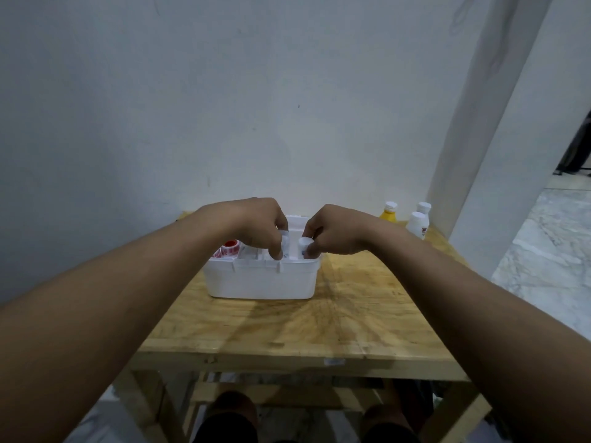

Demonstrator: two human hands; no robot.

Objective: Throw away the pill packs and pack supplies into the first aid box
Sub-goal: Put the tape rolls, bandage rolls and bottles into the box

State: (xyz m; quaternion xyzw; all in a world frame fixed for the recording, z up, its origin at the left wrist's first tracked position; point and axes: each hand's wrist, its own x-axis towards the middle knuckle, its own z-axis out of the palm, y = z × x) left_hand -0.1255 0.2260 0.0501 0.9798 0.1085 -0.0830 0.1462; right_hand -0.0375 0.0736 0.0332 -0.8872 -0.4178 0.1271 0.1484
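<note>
The wooden table (351,302) stands against the wall, and most of its top is bare. On it, toward the back, sits the white first aid box (260,278), open at the top. Both of the person's hands are down in it. The left hand (256,227) is pinched around a small white bottle (284,243), lowering it into a middle compartment; the right hand (332,231) grips another white-capped bottle (304,246) just beside it, fingers closed on its side. A red-labelled roll (229,248) already sits in the left compartment.

So packing looks well under way but not finished: at the table's far right corner, well apart from the box, three bottles wait, a yellow bottle (388,214) and two white bottles (419,222). I can see no pill packs anywhere on the table, nor a bin, so whether those were thrown away I cannot tell.
</note>
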